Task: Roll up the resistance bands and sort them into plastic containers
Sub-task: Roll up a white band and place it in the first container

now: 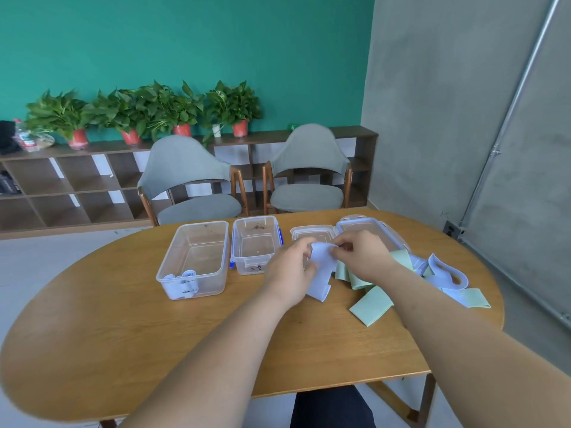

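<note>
Above the middle of the wooden surface [123,319], both hands hold one pale lavender band [319,279] up off the wood, probably so its free tail can hang straight while the top end is turned into a roll. The left hand [290,270] curls its fingers [301,247] round the band's upper edge, and the right hand [363,257] pinches the same end from the other side between thumb and fingertips. The hands are close together, which suits starting a tight first turn.

The band is flat, wide and thin, almost white with a faint violet tint. It droops in a soft fold, with its lower end resting on the surface.

Three or four clear containers stand in a row along the far side, within easy reach. The large one on the left [213,285] already holds a few pale rolls [185,278] at its near end, so this band likely belongs there. The blue-clipped one [251,268] beside it looks empty. Loose green bands [372,305] and more pale ones [448,274] lie heaped to the right, waiting.
</note>
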`<state>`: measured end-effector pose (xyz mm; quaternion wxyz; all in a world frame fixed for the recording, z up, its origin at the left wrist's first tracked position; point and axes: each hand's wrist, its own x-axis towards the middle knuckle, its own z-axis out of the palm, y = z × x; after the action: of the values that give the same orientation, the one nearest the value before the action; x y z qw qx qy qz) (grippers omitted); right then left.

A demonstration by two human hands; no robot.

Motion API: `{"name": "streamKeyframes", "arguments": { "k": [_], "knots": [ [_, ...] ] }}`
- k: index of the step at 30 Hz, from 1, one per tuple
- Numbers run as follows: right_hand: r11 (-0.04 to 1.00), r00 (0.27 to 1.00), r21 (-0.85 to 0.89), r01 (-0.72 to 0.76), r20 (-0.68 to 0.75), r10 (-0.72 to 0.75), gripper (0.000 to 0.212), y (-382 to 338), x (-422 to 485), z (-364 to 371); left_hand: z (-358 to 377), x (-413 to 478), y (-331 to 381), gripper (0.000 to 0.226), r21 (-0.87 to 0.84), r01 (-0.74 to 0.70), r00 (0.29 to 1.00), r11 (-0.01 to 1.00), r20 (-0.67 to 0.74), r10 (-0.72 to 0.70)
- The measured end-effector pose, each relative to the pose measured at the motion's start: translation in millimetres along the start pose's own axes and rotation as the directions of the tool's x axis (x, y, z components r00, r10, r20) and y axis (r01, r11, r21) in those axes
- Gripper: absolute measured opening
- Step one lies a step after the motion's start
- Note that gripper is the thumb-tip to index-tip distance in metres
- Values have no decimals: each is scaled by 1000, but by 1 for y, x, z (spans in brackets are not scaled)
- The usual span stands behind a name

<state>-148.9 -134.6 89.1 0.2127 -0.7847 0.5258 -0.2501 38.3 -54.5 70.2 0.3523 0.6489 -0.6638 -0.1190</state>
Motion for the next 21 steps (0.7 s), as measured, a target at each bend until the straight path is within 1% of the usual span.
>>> {"name": "streamKeyframes", "arguments": {
  "k": [3, 6, 11, 14, 21],
  "knots": [
    [997, 999, 73, 35, -5, -35, 7, -14, -6, -4, -11, -2, -4, 42, -85, 51, 998, 995, -43, -55],
    [990, 997, 126, 68, 21, -72, 7, -34, -15, -4, -27, -7, -8, 31, -145, 89, 992, 985, -75, -101],
    [976, 989, 185, 117, 63, -130, 6, -70, -22, 4, -56, -23, -26, 27, -200, 129, 983, 971, -106, -152],
    [963, 977, 209, 173, 84, -194, 5, -95, -25, 16, -77, -36, -41, 25, -229, 148, 975, 962, -131, -181],
    [925, 928, 265, 274, 180, -326, 6, -157, -26, 56, -129, -78, -82, 22, -306, 222, 948, 926, -153, -278]
  ]
}}
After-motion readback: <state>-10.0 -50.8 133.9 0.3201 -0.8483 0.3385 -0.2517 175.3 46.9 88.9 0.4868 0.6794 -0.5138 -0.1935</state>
